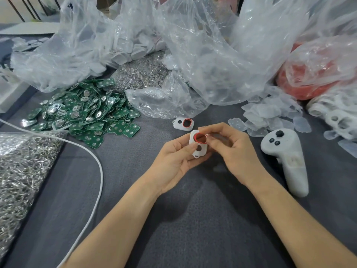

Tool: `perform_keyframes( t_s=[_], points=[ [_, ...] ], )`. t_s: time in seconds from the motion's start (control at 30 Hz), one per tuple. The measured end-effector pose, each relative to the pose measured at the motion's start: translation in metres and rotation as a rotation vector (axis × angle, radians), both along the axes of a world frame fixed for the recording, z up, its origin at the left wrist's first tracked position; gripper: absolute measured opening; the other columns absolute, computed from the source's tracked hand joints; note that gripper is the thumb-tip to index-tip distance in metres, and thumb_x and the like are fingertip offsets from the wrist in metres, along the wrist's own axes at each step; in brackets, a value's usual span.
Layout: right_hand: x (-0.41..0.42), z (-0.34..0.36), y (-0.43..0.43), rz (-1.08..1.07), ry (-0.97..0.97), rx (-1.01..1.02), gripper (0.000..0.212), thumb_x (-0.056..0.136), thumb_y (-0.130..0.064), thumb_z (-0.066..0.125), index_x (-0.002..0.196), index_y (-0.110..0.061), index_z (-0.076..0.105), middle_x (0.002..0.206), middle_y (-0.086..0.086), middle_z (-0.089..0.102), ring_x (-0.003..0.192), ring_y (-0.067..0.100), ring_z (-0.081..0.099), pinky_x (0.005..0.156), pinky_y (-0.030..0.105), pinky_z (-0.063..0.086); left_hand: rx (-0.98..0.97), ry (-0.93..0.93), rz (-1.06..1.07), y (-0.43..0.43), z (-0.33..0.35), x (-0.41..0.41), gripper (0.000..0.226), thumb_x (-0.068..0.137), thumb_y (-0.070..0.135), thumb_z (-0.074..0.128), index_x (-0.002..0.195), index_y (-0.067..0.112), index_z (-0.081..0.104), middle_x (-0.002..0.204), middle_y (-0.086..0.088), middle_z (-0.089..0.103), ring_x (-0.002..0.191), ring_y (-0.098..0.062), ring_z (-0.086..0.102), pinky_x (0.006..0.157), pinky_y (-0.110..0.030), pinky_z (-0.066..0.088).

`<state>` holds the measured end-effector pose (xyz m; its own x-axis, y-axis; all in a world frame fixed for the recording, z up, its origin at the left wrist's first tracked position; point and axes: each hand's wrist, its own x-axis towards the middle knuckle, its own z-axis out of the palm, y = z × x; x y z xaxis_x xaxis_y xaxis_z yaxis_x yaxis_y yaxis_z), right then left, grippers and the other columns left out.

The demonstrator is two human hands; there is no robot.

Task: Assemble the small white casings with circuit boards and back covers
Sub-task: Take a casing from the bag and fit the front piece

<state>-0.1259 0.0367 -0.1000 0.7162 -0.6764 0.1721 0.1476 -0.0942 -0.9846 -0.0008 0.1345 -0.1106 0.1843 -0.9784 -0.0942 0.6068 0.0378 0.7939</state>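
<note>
I see the casing [202, 151] above the bench [193, 219], the left hand [173, 163] curled round it. The right hand's [233, 151] grip pinches its red ring [197, 135]. A second casing [178, 123] lies just beyond. Boards [87, 115] are piled left, a controller [286, 161] lies right, and bags [202, 55] crowd behind.

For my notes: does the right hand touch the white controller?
Apart. The head view shows dark cloth between the right hand and the controller.

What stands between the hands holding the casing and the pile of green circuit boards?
Nothing visible does. Only bare grey cloth lies between the left hand, which holds the white casing, and the circuit boards. The white cable passes below the pile, off the direct path.
</note>
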Motion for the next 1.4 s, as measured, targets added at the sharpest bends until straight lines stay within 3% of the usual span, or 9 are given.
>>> perform_keyframes(
  t_s=[0.1,0.2,0.3,0.47,0.57,0.7,0.93,1.17,1.4],
  points=[
    [0.001,0.0,0.005,-0.222,0.166,-0.418,0.016,0.085,-0.006,0.068,0.095,-0.017,0.073,0.107,-0.003,0.067,0.1,0.011,0.062,0.091,0.018,0.046,0.003,-0.051,0.043,-0.002,-0.001,-0.004,0.043,0.089,0.012,0.048,0.131,-0.001,0.05,0.12,-0.019,0.058,0.105,-0.023,0.06,0.095,-0.035,0.052],
    [0.0,0.002,0.008,-0.298,0.213,-0.718,0.015,0.08,-0.013,0.074,0.095,-0.014,0.076,0.097,0.0,0.065,0.09,0.014,0.058,0.082,0.012,0.042,-0.001,-0.05,0.043,0.0,0.002,-0.004,0.041,0.09,0.013,0.048,0.13,0.002,0.052,0.12,-0.018,0.062,0.11,-0.024,0.061,0.094,-0.035,0.053],
    [-0.002,0.005,0.01,-0.287,0.183,-0.752,0.015,0.079,-0.009,0.075,0.094,-0.01,0.075,0.09,0.003,0.067,0.078,0.01,0.06,0.071,0.012,0.046,0.017,-0.011,0.038,0.0,0.002,-0.004,0.044,0.091,0.014,0.047,0.132,0.001,0.05,0.122,-0.019,0.063,0.107,-0.023,0.065,0.095,-0.037,0.052],
    [-0.003,0.006,0.01,-0.318,0.196,-0.862,0.015,0.082,-0.009,0.073,0.098,-0.009,0.072,0.089,0.002,0.068,0.074,0.011,0.064,0.067,0.027,0.053,0.022,-0.014,0.043,0.0,0.001,-0.003,0.042,0.09,0.014,0.048,0.129,0.0,0.054,0.12,-0.017,0.065,0.105,-0.021,0.065,0.092,-0.034,0.053],
    [-0.003,0.006,0.01,-0.339,0.143,-0.774,0.02,0.082,-0.011,0.074,0.102,-0.011,0.07,0.09,0.001,0.07,0.075,0.007,0.065,0.07,0.026,0.054,0.025,0.002,0.057,-0.001,0.0,-0.002,0.038,0.089,0.013,0.048,0.124,0.002,0.058,0.121,-0.016,0.065,0.104,-0.021,0.065,0.09,-0.033,0.054],
    [-0.002,0.01,0.011,-0.29,0.053,-0.569,0.029,0.081,-0.017,0.072,0.107,-0.03,0.065,0.093,-0.002,0.066,0.075,0.007,0.066,0.068,0.018,0.054,0.02,0.004,0.058,-0.001,0.0,-0.001,0.034,0.089,0.012,0.049,0.119,0.003,0.062,0.124,-0.019,0.063,0.109,-0.027,0.063,0.092,-0.034,0.054],
    [0.0,0.004,0.011,-0.352,0.155,-0.81,0.019,0.079,-0.005,0.075,0.098,-0.01,0.074,0.089,0.002,0.062,0.067,0.005,0.057,0.069,0.017,0.049,0.028,-0.032,0.036,-0.001,-0.001,0.0,0.033,0.09,0.014,0.05,0.117,0.004,0.064,0.116,-0.018,0.067,0.107,-0.025,0.065,0.089,-0.033,0.055],
    [0.0,0.002,0.011,-0.365,0.222,-0.904,0.022,0.075,0.002,0.075,0.095,-0.006,0.073,0.088,0.005,0.061,0.075,-0.003,0.047,0.073,0.003,0.04,0.0,-0.059,0.007,0.0,-0.002,-0.002,0.031,0.09,0.015,0.05,0.116,0.006,0.066,0.111,-0.016,0.07,0.103,-0.021,0.067,0.087,-0.03,0.055],
    [-0.001,0.003,0.012,-0.346,0.244,-0.898,0.021,0.074,0.001,0.075,0.093,-0.007,0.073,0.086,0.004,0.06,0.069,0.002,0.049,0.069,0.007,0.042,0.004,-0.083,0.002,0.0,-0.003,-0.002,0.031,0.091,0.017,0.052,0.116,0.005,0.066,0.113,-0.017,0.069,0.105,-0.022,0.067,0.087,-0.03,0.054]
  ],
)
